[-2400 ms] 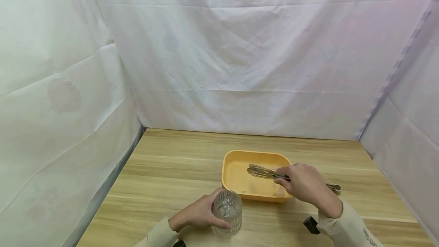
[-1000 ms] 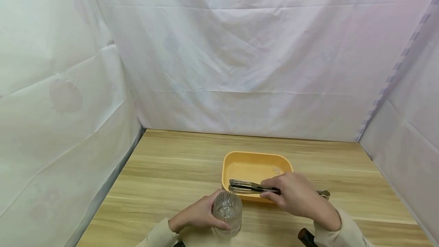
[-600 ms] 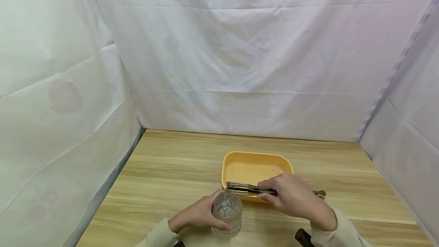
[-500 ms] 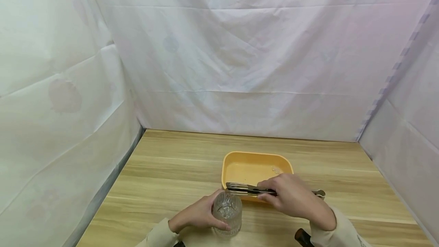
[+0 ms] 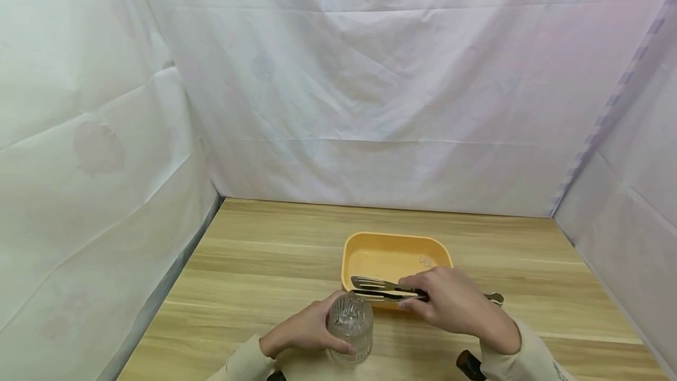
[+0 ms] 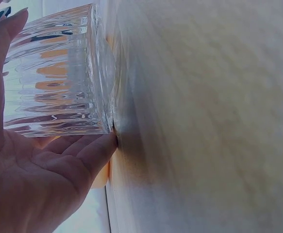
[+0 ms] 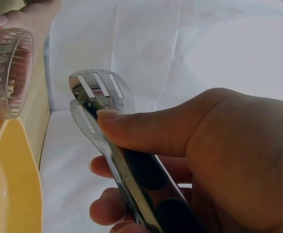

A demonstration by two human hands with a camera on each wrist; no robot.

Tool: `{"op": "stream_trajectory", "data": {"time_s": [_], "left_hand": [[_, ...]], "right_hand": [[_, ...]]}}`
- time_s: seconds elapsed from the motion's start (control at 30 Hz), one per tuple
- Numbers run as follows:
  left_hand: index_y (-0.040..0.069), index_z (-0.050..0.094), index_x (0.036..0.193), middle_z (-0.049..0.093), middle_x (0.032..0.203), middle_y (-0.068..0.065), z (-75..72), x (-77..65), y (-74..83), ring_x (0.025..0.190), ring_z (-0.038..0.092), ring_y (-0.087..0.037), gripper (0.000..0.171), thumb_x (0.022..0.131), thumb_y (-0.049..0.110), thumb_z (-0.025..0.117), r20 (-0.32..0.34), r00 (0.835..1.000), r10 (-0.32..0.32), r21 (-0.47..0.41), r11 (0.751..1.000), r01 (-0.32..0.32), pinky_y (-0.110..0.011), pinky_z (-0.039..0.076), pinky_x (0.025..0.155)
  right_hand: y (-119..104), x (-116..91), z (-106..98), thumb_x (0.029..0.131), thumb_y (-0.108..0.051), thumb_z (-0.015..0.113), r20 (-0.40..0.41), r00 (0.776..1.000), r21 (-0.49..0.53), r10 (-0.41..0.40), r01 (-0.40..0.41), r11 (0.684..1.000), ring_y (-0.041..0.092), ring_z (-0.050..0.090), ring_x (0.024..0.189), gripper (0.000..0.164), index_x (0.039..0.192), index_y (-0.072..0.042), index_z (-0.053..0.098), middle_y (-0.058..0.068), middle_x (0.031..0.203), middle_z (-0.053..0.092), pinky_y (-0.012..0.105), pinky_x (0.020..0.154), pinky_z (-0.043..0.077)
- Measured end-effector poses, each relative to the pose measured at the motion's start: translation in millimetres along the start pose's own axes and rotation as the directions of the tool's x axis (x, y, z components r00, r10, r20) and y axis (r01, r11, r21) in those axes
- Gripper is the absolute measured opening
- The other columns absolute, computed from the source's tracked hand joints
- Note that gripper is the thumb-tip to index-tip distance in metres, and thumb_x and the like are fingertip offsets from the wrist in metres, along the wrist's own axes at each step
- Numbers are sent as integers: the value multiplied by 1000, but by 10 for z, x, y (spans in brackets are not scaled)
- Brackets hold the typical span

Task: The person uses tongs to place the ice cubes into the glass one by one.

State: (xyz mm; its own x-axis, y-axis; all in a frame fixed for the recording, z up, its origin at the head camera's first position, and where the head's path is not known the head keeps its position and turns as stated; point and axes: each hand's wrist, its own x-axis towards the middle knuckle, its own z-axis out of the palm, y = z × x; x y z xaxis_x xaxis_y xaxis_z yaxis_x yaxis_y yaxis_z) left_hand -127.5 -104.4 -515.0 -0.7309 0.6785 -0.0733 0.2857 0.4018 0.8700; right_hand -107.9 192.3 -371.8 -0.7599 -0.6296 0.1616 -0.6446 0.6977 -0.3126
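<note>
My left hand [image 5: 309, 329] is wrapped around a ribbed clear glass tumbler [image 5: 353, 334], which stands upright on the table; the left wrist view shows its fingers along the side of the tumbler [image 6: 58, 77]. Clear pieces show inside the glass. In my right hand [image 5: 457, 303] is a pair of slotted metal tongs [image 5: 370, 283], gripped between thumb and fingers around the dark handle. Their tips are slightly apart beside the glass rim, over the near edge of a yellow tray [image 5: 394, 235]. Nothing shows between the tongs' tips [image 7: 102, 82] in the right wrist view.
Small clear pieces [image 5: 426, 261] lie at the right side of the tray. A wood-grain table [image 5: 264, 257] carries everything, with white cloth [image 5: 370, 104] hung behind and at both sides.
The tongs have come from over the middle of the tray toward the glass. Since half a second ago their tips have spread apart. My left hand and the glass have stayed put.
</note>
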Motion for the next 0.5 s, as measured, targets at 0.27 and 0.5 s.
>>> {"op": "stream_trajectory", "data": {"time_s": [0.27,0.5], "left_hand": [[33,40,140,61,126,7,-9,10,4,112,58,-8,83,72,42,87,7,1000,11,-5,1000,-11,-29,47,94],[33,39,141,61,127,6,-8,10,4,114,58,-9,84,73,41,87,12,1000,14,-21,1000,-13,-29,46,94]], "right_hand": [[27,-24,-18,90,-45,69,4,1000,-36,24,-24,999,-5,23,50,16,84,-32,61,-19,58,25,18,46,19],[75,-54,-50,90,-46,68,6,999,-46,42,-42,998,-3,22,50,24,79,-30,54,-17,58,25,19,47,18]]}}
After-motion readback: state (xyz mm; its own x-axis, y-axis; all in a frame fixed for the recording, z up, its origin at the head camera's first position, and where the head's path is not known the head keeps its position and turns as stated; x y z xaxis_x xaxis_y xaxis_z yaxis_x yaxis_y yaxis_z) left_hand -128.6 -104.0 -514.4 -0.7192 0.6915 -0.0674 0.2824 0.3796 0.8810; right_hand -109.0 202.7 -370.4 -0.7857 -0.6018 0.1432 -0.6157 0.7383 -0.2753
